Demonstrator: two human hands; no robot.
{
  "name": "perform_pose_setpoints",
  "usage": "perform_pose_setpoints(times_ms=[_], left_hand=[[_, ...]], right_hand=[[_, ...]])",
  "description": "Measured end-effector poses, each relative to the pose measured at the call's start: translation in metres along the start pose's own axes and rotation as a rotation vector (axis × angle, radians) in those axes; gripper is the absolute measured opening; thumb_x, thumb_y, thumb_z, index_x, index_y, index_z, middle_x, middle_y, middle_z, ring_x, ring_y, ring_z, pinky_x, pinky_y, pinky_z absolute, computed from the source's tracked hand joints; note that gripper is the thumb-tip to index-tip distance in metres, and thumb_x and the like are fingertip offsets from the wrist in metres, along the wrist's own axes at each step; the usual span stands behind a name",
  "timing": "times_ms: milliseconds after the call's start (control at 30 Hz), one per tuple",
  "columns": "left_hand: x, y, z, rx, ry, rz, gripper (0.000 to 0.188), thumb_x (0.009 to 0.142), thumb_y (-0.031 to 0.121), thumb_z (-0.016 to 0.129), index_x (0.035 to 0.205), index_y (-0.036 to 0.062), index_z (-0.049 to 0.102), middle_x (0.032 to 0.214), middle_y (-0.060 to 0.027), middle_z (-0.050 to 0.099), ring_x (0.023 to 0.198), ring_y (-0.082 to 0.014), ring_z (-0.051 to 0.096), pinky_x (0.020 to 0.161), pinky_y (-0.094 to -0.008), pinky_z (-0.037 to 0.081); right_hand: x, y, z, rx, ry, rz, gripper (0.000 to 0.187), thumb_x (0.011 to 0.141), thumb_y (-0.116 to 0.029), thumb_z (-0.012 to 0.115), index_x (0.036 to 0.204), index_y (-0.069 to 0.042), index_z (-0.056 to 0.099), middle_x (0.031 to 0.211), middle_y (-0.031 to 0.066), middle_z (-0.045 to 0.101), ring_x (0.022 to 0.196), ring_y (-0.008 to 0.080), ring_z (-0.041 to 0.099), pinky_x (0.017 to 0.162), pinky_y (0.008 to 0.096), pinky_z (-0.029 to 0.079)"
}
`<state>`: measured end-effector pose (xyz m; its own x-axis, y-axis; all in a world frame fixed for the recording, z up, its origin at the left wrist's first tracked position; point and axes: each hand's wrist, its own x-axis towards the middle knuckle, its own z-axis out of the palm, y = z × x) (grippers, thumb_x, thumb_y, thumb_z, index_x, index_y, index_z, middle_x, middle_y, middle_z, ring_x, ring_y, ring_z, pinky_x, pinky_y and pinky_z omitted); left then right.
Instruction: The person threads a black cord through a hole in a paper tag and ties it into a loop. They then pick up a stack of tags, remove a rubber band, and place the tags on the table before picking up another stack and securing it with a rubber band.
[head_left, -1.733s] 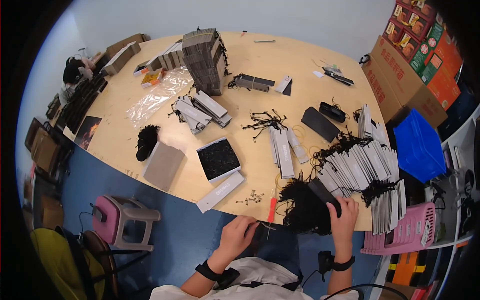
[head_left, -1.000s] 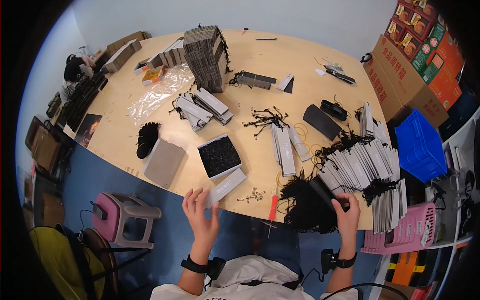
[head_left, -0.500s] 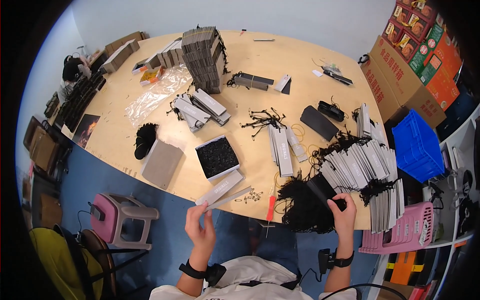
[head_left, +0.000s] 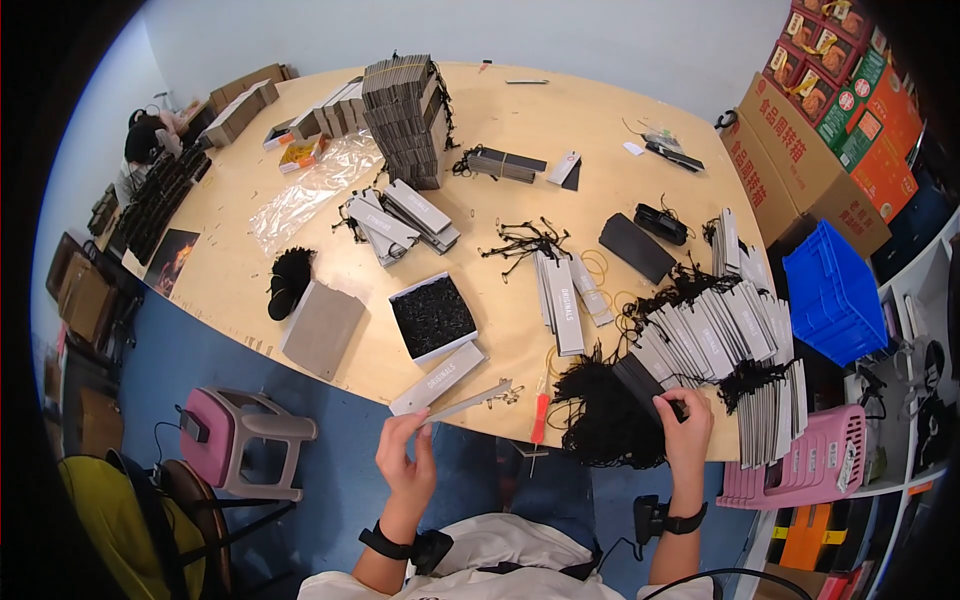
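Note:
In a pinch of finger and thumb, my left hand (head_left: 406,455) holds a thin grey tag (head_left: 465,402) just over the table's front edge. Beside it lies a short stack of grey tags (head_left: 440,378), below a white box (head_left: 474,338) of small black pieces. My right hand (head_left: 688,425) is closed at the lower end of a dark strip-shaped tag (head_left: 640,383); its fingertips partly cover that end. A heap of black cords (head_left: 608,420) lies left of this hand. Between the hands, a red-handled awl (head_left: 540,420) overhangs the edge.
Rows of grey corded tags (head_left: 715,335) fan out at the right. A tall tag stack (head_left: 402,120) stands at the back. A grey board (head_left: 325,328) and a black cord bundle (head_left: 290,283) lie left. A blue crate (head_left: 835,290) and pink basket (head_left: 800,465) flank the table's right side.
The grey tag in my left hand has moved slightly right and swung up, away from the short stack. My right hand has barely moved, its fingers shifting a little at the dark tag.

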<state>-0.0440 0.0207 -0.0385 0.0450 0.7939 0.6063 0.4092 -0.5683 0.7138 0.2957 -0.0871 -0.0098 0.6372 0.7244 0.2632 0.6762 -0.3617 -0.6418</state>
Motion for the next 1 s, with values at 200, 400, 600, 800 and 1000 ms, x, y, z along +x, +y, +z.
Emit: perform_pose_setpoints(times_ms=[200,400,600,800,1000], left_hand=[[-0.003,0.004,0.002,-0.048,-0.027,-0.047,0.026,0.084,-0.011,0.065,0.108,-0.0012,0.065,0.095,-0.0160,0.067,0.082,-0.0264,0.065,0.073,-0.0325,0.051],[-0.008,0.001,0.005,-0.200,-0.033,-0.133,0.028,0.087,-0.006,0.066,0.114,-0.0012,0.066,0.097,-0.0134,0.066,0.086,-0.0194,0.062,0.077,-0.0287,0.048],[-0.014,0.002,0.005,-0.493,-0.132,-0.397,0.034,0.091,-0.003,0.064,0.125,-0.0009,0.060,0.109,-0.0081,0.062,0.094,-0.0134,0.056,0.079,-0.0252,0.045],[-0.009,0.013,0.009,-0.738,-0.145,-0.520,0.036,0.093,0.001,0.064,0.128,0.0000,0.054,0.114,-0.0067,0.063,0.096,-0.0117,0.060,0.081,-0.0252,0.049],[-0.022,-0.006,-0.007,-0.842,-0.349,-0.552,0.034,0.097,0.004,0.061,0.130,0.0007,0.054,0.105,-0.0054,0.063,0.089,-0.0097,0.059,0.075,-0.0241,0.050]], right_hand=[[0.005,0.007,0.001,0.154,-0.026,0.015,0.019,0.074,-0.005,0.079,0.087,0.000,0.066,0.092,0.0110,0.066,0.090,0.0276,0.062,0.081,0.0363,0.048],[0.003,-0.003,-0.001,0.231,-0.040,0.010,0.025,0.073,-0.002,0.080,0.092,0.001,0.065,0.090,0.0120,0.065,0.085,0.0247,0.063,0.079,0.0340,0.050],[-0.006,-0.014,-0.003,0.202,-0.011,-0.068,0.028,0.075,-0.002,0.078,0.100,0.001,0.065,0.098,0.0116,0.065,0.090,0.0237,0.063,0.083,0.0334,0.049],[-0.035,-0.030,-0.011,0.512,-0.218,-0.117,0.036,0.074,0.000,0.080,0.108,0.000,0.068,0.103,0.0128,0.066,0.095,0.0248,0.064,0.087,0.0320,0.050],[-0.093,-0.049,-0.002,0.340,-0.374,-0.392,0.042,0.069,-0.007,0.085,0.109,-0.003,0.071,0.103,0.0132,0.067,0.089,0.0269,0.067,0.078,0.0333,0.055]])
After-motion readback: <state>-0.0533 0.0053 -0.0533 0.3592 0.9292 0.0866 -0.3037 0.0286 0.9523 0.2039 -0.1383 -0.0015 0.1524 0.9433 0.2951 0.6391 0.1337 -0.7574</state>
